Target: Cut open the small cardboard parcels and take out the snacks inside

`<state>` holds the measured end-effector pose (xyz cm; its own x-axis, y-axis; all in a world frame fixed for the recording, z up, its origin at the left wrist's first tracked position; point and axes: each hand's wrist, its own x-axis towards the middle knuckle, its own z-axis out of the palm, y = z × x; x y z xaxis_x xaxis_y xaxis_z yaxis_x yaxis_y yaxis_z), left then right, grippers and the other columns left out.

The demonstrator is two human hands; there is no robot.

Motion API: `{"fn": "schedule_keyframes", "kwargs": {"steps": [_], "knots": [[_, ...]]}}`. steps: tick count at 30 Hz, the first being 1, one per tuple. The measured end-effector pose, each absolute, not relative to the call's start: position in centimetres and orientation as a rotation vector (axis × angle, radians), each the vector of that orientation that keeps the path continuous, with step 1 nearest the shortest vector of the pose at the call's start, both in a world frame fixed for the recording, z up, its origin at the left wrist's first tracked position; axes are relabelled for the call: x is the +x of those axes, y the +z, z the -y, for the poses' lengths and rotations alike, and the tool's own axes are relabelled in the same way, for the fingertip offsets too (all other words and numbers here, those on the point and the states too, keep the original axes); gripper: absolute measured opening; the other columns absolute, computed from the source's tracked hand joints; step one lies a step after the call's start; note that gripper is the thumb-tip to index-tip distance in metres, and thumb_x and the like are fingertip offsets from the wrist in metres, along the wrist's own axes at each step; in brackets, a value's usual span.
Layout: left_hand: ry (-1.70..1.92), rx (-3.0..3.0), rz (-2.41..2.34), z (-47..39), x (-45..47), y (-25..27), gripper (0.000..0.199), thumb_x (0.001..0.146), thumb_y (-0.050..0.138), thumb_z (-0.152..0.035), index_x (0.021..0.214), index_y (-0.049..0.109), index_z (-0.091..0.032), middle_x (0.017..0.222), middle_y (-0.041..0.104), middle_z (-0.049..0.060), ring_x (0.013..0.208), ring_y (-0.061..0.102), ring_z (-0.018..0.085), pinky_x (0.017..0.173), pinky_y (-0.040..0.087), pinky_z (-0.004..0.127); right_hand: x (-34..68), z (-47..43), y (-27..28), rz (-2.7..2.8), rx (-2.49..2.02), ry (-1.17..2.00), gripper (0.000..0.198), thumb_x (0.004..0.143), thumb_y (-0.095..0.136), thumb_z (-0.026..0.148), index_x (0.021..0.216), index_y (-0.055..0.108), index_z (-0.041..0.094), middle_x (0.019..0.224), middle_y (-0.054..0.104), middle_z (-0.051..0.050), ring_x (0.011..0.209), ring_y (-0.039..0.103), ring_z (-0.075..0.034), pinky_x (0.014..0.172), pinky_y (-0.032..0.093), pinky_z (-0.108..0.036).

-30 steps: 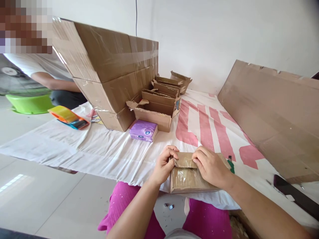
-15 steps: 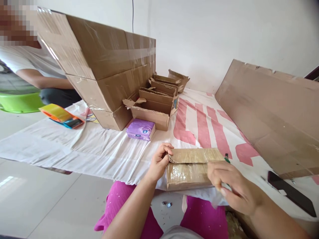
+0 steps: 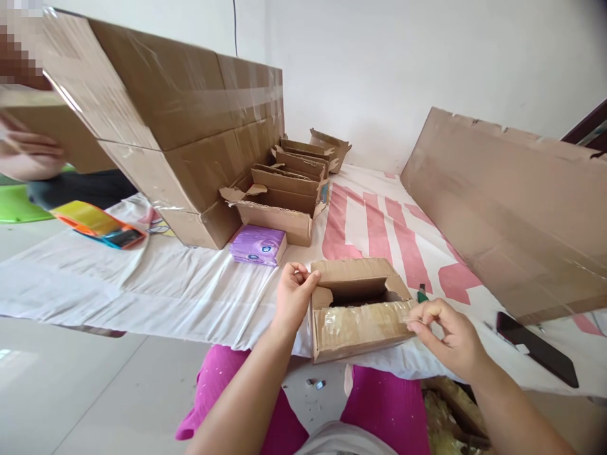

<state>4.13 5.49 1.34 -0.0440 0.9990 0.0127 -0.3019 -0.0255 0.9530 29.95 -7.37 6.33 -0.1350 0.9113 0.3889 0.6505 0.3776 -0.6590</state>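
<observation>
- Fingers of the left hand (image 3: 290, 300), at lower centre, are closed with the thumb on the left corner of the box's back flap (image 3: 353, 270).
- Fingertips of the right hand (image 3: 448, 335), right of lower centre, are pinched together by the box's right front corner, seemingly on a shred of clear tape (image 3: 411, 320).
- At the left edge, a co-worker's hand (image 3: 35, 151) now holds a piece of cardboard (image 3: 85, 136) that was not in view half a second ago.
- Between the person's two hands, the box (image 3: 365, 344) has changed most: its top, nearly shut half a second ago, now gapes, with the back flap raised. That seems to put the inside within reach.
- Left edge: a green tub (image 3: 21, 203), partly cut off; its contents cannot be seen.
- Upper left: a stack of boxes (image 3: 156, 82), taped shut, contents hidden. Below its left end lies a tape dispenser (image 3: 99, 224).
- Upper centre: a row of open boxes (image 3: 275, 222), flaps ragged, insides mostly in shadow; a purple packet (image 3: 258, 245) sits just in front of the nearest.
- Lower centre: the opened box rests near the front edge of the cloth-covered table (image 3: 203, 291); side tabs show, but its dark inside hides any contents.
- Lower right: below the table edge, crumpled brown scraps (image 3: 450, 417); whether a container holds them, I cannot tell.
</observation>
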Motion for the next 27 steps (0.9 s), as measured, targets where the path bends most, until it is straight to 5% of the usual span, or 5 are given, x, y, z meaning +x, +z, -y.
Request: {"fn": "schedule_keyframes", "kwargs": {"steps": [4,8,13,21,27], "knots": [[1.348,1.316,-1.174,-6.1,3.7,1.5,0.020,0.073,0.067,-0.034,0.075,0.054,-0.020,0.083,0.056,0.000,0.067,0.056,0.012,0.058,0.043,0.023,28.7,6.7,5.6,1.858,-1.441,0.346,0.017,0.088,0.055,0.019,0.082,0.041,0.025,0.074,0.061,0.003,0.055,0.049,-0.009,0.051,0.042,-0.021],[1.439,1.893,-1.134,-6.1,2.5,1.8,0.012,0.085,0.060,-0.029,0.079,0.067,-0.021,0.105,0.062,0.007,0.104,0.058,0.022,0.089,0.047,0.037,28.1,6.2,4.8,1.829,-1.491,0.260,0.016,0.087,0.055,0.020,0.081,0.040,0.025,0.069,0.058,0.004,0.046,0.041,-0.008,0.044,0.038,-0.020],[1.355,2.211,-0.770,-4.8,1.3,2.5,0.018,0.094,0.051,-0.027,0.093,0.068,-0.021,0.096,0.067,0.006,0.103,0.061,0.020,0.093,0.046,0.036,28.0,6.0,3.9,1.825,-1.504,0.176,0.014,0.087,0.055,0.021,0.082,0.042,0.025,0.070,0.058,0.003,0.048,0.044,-0.009,0.047,0.039,-0.022],[0.683,2.508,-0.889,-3.2,0.7,4.9,0.040,0.098,0.036,-0.036,0.120,0.064,-0.019,0.134,0.047,0.014,0.119,0.049,0.029,0.102,0.041,0.048,28.2,6.0,4.2,1.734,-1.449,0.375,0.014,0.089,0.057,0.026,0.082,0.044,0.024,0.074,0.058,0.001,0.057,0.050,-0.011,0.051,0.041,-0.024],[0.512,2.652,-0.904,-3.7,1.4,6.9,0.034,0.095,0.042,-0.040,0.105,0.066,-0.019,0.138,0.047,0.013,0.121,0.047,0.032,0.102,0.039,0.053,28.8,6.1,5.2,1.468,-1.224,0.573,0.013,0.093,0.053,0.030,0.087,0.044,0.024,0.078,0.061,0.000,0.063,0.055,-0.011,0.054,0.045,-0.024]]}}
